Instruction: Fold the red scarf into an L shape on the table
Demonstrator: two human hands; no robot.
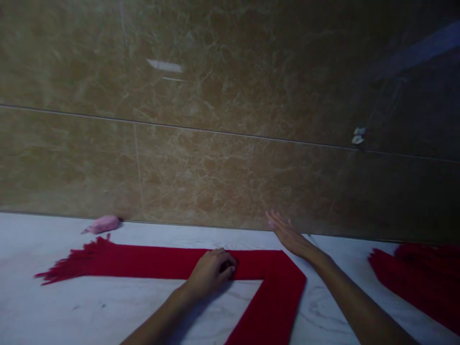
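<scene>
Two hands [212, 273] [292, 238], two fringed scarf ends [72, 263] [390, 263]

Scarf [161, 262] flat on the table [53, 306], left hand [212, 270] on top. From that hand: fringe [68, 266] at nine o'clock, small lump [103, 224] at ten against the wall [215, 167], right hand [291, 235] at two, second cloth [420, 278] at three, scarf's other leg at five.
</scene>
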